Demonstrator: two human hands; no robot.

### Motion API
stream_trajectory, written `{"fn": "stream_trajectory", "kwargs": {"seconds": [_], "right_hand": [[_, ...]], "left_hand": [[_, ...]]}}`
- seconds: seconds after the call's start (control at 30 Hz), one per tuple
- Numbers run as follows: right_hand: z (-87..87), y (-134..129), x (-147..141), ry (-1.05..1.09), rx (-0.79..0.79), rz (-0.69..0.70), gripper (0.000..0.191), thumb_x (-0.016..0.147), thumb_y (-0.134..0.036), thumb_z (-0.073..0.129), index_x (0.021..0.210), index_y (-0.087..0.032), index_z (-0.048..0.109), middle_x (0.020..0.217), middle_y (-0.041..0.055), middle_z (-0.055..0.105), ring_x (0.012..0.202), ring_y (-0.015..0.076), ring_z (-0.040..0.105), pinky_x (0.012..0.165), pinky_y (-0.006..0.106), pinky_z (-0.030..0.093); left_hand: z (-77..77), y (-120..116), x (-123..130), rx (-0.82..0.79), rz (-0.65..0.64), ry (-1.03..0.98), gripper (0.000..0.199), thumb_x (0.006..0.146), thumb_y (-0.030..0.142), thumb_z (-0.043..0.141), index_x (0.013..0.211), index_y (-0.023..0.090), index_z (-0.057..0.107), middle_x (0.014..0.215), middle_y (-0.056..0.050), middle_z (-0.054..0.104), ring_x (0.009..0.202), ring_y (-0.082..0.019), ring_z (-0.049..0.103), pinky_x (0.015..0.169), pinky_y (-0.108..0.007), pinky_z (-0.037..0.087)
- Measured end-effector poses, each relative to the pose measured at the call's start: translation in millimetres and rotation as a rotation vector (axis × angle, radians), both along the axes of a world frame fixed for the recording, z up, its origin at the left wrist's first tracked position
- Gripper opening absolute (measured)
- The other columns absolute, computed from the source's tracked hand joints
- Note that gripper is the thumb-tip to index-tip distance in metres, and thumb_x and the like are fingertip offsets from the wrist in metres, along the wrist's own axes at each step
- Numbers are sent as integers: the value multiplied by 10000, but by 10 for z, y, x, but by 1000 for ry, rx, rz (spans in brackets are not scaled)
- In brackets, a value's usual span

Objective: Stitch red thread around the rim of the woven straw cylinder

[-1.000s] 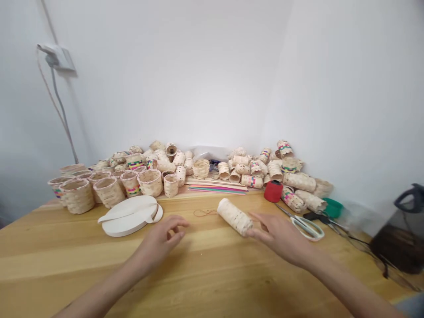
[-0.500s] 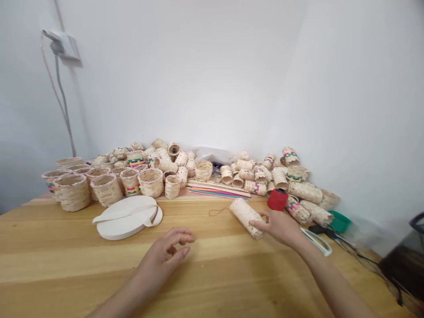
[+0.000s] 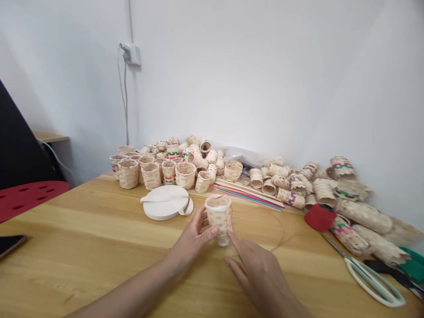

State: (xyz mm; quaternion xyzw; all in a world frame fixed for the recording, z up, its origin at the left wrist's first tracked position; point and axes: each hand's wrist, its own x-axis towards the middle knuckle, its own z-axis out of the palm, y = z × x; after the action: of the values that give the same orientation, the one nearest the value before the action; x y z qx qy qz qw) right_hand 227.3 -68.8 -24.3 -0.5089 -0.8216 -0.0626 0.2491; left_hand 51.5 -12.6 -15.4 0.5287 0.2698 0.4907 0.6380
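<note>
A small woven bamboo basket point(image 3: 218, 218) with a pale rim is held upright at the front middle of the table. My left hand point(image 3: 198, 232) wraps its left side, thumb across the front. My right hand point(image 3: 256, 265) is just to the lower right, index finger stretched to the basket's side and thumb apart; its other fingers are partly hidden. A thin brown thread point(image 3: 281, 238) loops over the wood to the right of the basket. Behind my left hand lies a roll of white tape point(image 3: 165, 203) with a loose end.
Rimmed baskets point(image 3: 152, 174) stand at the back left; unfinished woven tubes point(image 3: 362, 214) are heaped at the back right. Coloured strips point(image 3: 251, 196) lie between. To the right are a red thread spool point(image 3: 319, 217), scissors point(image 3: 374, 280) and a green object point(image 3: 412, 264). A phone point(image 3: 11, 244) sits far left.
The basket, lying under my right hand before, is now upright and gripped by my left hand. My right hand has let go and moved beside it. The view has turned left.
</note>
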Motion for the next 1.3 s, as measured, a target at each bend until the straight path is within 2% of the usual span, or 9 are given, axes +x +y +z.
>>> {"fn": "stream_trajectory", "kwargs": {"seconds": [0.2,0.37,0.47,0.67,0.87,0.93,1.03,1.17,1.3], "right_hand": [[525,-112,8,65,38,272,226,947,-248,433,924,-229,657,749,13,665,649,166,607,584,253,440],[1070,17,390,273,32,-9,249,894,-406,527,906,-218,690,564,-22,517,541,142,500,529,234,374],[921,194,470,366,-176,-17,294,828,-423,614,1023,-212,674,524,-73,315,479,110,349,480,216,272],[264,342,357,450,-388,48,461,806,-265,644,1257,-226,554,573,-84,325,530,106,348,523,210,274],[124,390,352,530,-459,73,607,802,-217,647,1366,-238,424,579,-98,294,530,96,322,527,200,264],[83,398,349,543,-530,123,480,796,-241,653,1263,-233,540,562,-98,289,515,91,308,505,198,243],[91,386,390,573,-631,208,131,783,-297,652,815,-177,695,542,-72,397,519,89,348,497,204,260],[295,405,639,850,-418,152,244,768,-389,644,657,-171,639,596,-19,535,550,112,428,519,225,330],[497,492,1107,1177,93,-195,374,713,-572,607,699,-200,570,529,-55,413,466,101,329,465,230,312]], "left_hand": [[-31,35,-3,-24,-64,-52,620,688,347,775,1218,183,498,1199,-122,623,1093,-277,577,892,-339,462],[57,55,-70,-10,0,-10,723,616,416,807,1196,184,443,1128,-122,652,1037,-281,609,839,-346,487],[107,37,-89,-2,17,1,763,609,498,785,1211,191,430,1140,-117,647,1046,-290,603,829,-347,488],[92,-7,-58,-38,58,7,766,625,545,756,1243,199,463,1202,-119,619,1085,-300,582,852,-348,487],[-13,13,-72,-91,-64,5,857,586,628,739,1280,197,478,1100,-115,663,972,-292,624,794,-347,502],[-32,13,-71,-88,-93,26,867,566,638,743,1268,193,495,1102,-114,663,964,-283,622,768,-317,497],[-32,5,-63,-81,-87,52,872,555,660,732,1253,186,512,1122,-116,654,976,-271,611,750,-286,486],[-29,20,-85,-78,-95,120,907,539,685,721,1260,178,506,1131,-122,648,959,-264,610,737,-276,485],[-44,40,-129,-80,-174,173,917,549,665,730,1298,202,475,1128,-112,645,964,-266,601,699,-257,479]]}}
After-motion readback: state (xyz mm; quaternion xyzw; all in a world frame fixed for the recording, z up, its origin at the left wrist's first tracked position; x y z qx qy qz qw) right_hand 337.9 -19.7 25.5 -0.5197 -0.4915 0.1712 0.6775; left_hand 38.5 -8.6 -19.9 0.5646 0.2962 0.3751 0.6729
